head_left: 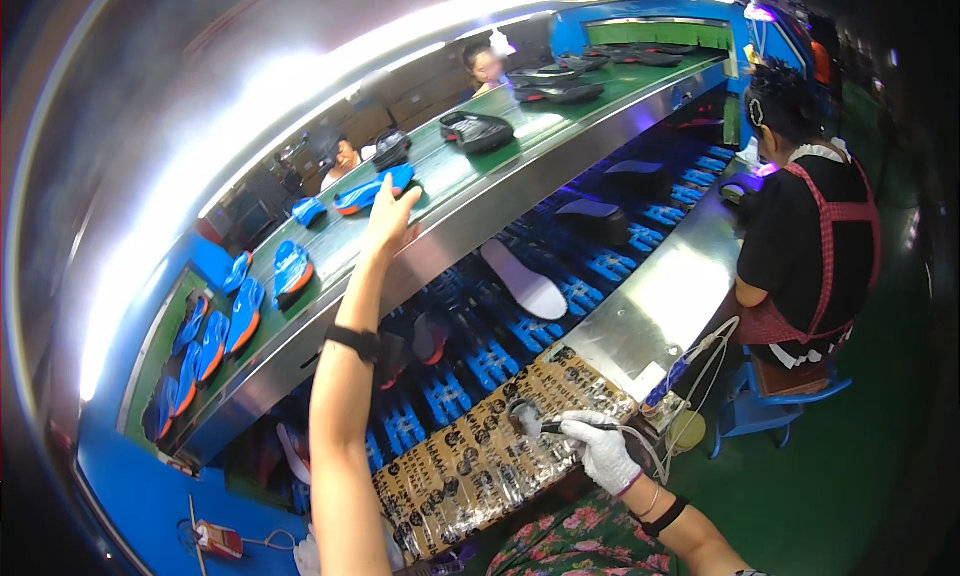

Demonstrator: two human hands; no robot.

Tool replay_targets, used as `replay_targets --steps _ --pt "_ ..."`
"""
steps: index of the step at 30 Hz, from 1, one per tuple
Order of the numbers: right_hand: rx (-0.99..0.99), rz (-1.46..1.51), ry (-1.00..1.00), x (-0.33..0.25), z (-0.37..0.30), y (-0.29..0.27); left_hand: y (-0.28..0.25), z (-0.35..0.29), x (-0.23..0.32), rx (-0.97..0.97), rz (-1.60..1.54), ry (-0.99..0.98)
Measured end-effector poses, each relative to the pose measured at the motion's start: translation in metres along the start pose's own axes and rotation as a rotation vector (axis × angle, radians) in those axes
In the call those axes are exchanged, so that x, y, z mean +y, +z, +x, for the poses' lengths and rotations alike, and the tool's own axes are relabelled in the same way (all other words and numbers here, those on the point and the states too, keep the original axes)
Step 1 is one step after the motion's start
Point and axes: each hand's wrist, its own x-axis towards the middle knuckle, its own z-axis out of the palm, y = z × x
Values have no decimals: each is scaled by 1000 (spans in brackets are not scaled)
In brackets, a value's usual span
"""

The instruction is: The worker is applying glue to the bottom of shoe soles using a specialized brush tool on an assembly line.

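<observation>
My bare left hand [393,216] reaches up over the upper conveyor belt [440,191]. Its index finger and thumb are spread at the near end of a blue shoe [362,192] with an orange sole edge; whether they touch it I cannot tell. Below, my right hand [605,452], in a white knit glove, is closed round the dark handle of a brush [526,417]. The pale brush head is just over a work board [470,476] covered with printed brown paper and clear film. More blue shoes [245,316] sit at the belt's left end.
Black shoes [477,132] stand farther along the belt. Underneath, a lower rack carries blue holders and a white insole-shaped piece [525,281]. A metal tabletop [655,301] adjoins my board. At right a co-worker [815,206] sits on a blue stool [760,406]; white cables [700,361] hang between us.
</observation>
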Motion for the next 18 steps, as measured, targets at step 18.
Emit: replay_targets --steps 18 --pt "-93 -31 5 5 18 -28 -86 136 -98 246 880 158"
